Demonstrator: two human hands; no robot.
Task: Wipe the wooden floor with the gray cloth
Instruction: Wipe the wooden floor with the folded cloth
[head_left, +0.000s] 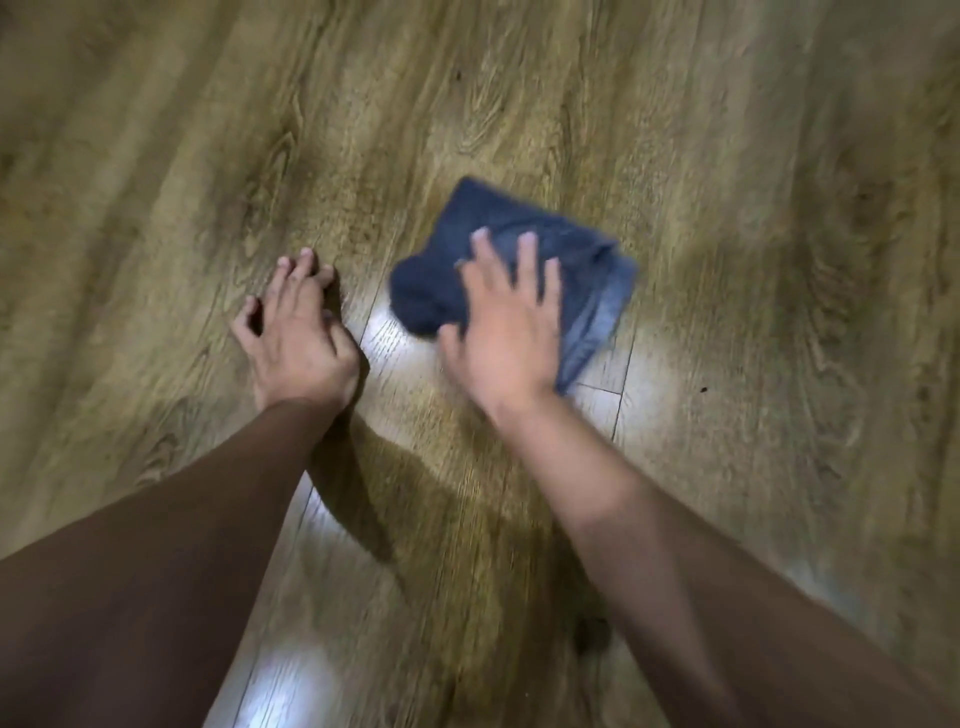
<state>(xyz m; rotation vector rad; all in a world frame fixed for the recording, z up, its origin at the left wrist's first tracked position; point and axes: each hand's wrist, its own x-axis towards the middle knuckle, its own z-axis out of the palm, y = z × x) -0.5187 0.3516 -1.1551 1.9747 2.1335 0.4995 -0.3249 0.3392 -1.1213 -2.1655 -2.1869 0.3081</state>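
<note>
A folded blue-gray cloth (470, 234) lies on the wooden floor (727, 208) in the middle of the view. My right hand (506, 332) presses flat on the cloth's near half, fingers spread and pointing away from me; it covers part of the cloth. My left hand (296, 332) rests on the bare floor to the left of the cloth, fingers apart and propped on their tips, holding nothing. The picture is blurred by motion.
Wood-grain planks with seams run across the whole view. Bright glare patches lie on the floor near the cloth (395, 343) and at the bottom (291, 686). A small dark speck (704, 388) sits on the floor to the right.
</note>
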